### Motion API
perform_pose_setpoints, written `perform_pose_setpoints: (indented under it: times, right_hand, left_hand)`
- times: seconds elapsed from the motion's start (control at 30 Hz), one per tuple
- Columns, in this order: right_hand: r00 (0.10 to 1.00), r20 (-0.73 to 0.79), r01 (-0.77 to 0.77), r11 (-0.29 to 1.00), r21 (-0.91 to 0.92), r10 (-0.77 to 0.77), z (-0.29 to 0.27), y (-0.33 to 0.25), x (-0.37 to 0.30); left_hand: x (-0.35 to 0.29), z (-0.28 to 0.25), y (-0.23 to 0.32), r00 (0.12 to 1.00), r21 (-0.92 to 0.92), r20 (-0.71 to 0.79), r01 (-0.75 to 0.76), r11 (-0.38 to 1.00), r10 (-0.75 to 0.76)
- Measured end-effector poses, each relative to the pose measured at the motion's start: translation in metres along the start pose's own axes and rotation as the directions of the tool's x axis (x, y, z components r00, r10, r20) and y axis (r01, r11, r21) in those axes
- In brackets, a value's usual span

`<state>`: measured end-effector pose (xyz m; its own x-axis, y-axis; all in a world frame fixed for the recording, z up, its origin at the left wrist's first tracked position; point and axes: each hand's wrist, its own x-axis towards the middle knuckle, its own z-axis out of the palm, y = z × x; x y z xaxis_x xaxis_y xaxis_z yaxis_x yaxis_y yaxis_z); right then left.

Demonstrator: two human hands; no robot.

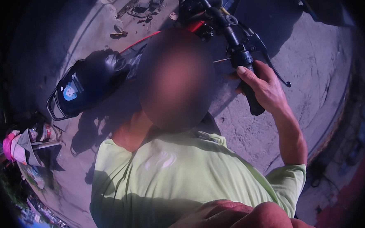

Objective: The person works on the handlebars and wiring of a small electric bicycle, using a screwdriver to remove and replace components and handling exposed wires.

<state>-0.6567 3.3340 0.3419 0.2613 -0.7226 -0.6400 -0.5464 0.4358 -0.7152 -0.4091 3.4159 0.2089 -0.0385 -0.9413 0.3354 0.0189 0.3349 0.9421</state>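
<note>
My right hand (265, 87) is wrapped round the black handlebar grip (251, 96) of a small motorbike or scooter, its thumb lying along the grip. Just beyond the fingers sits a black lever (270, 62) with a round tip. From a pale green sleeve my left arm (130, 132) reaches toward the middle, where a blurred oval hides its hand. Further along, the handlebar (219, 23) carries cables and a switch housing. Behind the blur the bike's body shows red edges, and to the left stretches its dark seat (94, 75), with a blue cartoon sticker on the rear.
At the left, a low stand holds pink and grey cloth (25, 145) and a container (45, 131). Loose parts and scraps (144, 8) lie on the ground near the top. The rough concrete ground (312, 61) carries dark shadows. A metal rack (55, 108) juts from the bike's rear.
</note>
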Motion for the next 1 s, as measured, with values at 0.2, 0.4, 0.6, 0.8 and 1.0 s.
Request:
perform_pose_setpoints:
  times: [0.2, 0.4, 0.6, 0.8, 1.0]
  right_hand:
    - [1.0, -0.009, -0.022, 0.983, -0.184, 0.021, 0.006, -0.012, -0.004]
    - [0.998, -0.047, 0.018, 0.958, -0.285, -0.032, 0.012, -0.019, -0.009]
    - [0.997, -0.071, -0.018, 0.99, -0.136, 0.009, 0.01, -0.008, -0.006]
    - [0.995, -0.097, 0.013, 0.998, 0.062, -0.007, -0.001, 0.0, -0.011]
    - [0.983, -0.081, -0.149, 0.973, 0.178, 0.165, -0.016, 0.012, -0.01]
  left_hand:
    - [0.004, -0.003, -0.005, 1.0, 0.014, 0.0, -0.031, 0.999, 0.031]
    - [0.009, -0.007, 0.002, 0.998, 0.031, 0.002, -0.069, 0.997, 0.069]
    - [0.013, -0.008, -0.012, 0.994, 0.008, 0.023, -0.104, 0.995, 0.104]
    - [0.013, -0.018, -0.011, 0.99, 0.055, -0.006, -0.141, 0.988, 0.142]
    - [0.014, -0.024, -0.016, 0.986, 0.049, 0.002, -0.165, 0.985, 0.165]
